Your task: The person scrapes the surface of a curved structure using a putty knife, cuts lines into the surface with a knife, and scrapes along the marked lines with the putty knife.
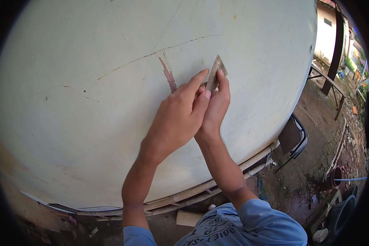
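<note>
A flat, worn scraper blade [215, 73], probably metal, points up and away from me between my hands. My right hand [216, 104] grips it, with a finger bent over its right side. My left hand [181, 113] lies close against the right one; its thumb touches the lower end of the blade and its index finger is stretched out. Both hands are in front of a large pale wall panel [80, 138]. A reddish-brown patch [168, 75] runs down the panel just beyond my left hand, below a long thin crack [132, 61].
A bamboo ladder or rail [184, 196] runs along the panel's lower edge. To the right stand a folding chair [292, 135], a wooden bench [329, 80] and a dark post [335, 49]. Buckets [343, 215] sit at the lower right on rough ground.
</note>
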`<state>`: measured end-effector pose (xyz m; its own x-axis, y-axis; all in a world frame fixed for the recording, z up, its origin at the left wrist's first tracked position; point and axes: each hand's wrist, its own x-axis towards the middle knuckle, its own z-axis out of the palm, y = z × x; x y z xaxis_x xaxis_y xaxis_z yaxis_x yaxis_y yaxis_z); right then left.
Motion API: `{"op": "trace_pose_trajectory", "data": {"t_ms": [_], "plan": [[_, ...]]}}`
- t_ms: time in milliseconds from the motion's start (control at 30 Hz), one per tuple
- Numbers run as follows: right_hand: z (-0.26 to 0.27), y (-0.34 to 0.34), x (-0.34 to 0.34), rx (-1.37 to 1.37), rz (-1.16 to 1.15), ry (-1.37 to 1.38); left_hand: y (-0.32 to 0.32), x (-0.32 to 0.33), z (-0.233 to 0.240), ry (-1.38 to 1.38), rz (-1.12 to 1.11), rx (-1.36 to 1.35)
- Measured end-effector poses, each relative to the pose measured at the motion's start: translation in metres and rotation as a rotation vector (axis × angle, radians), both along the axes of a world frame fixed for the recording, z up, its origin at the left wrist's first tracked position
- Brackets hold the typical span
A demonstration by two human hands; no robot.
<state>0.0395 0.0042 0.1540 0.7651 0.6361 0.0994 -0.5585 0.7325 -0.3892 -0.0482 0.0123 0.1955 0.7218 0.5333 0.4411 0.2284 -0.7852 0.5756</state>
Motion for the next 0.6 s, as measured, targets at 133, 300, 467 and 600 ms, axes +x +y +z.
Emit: {"op": "trace_pose_trajectory", "data": {"t_ms": [133,300,467,600], "plan": [[0.035,0.004,-0.003,0.049,-0.014,0.039,-0.015,0.001,0.045,0.191,0.177,0.158],[0.052,0.017,0.002,0.093,-0.062,0.117,-0.010,0.016,0.062,0.245,0.258,0.297],[0.057,0.022,-0.008,0.154,-0.045,0.168,-0.006,0.010,0.067,0.217,0.289,0.385],[0.059,0.022,-0.006,0.153,-0.064,0.185,-0.009,0.014,0.068,0.177,0.281,0.456]]}}
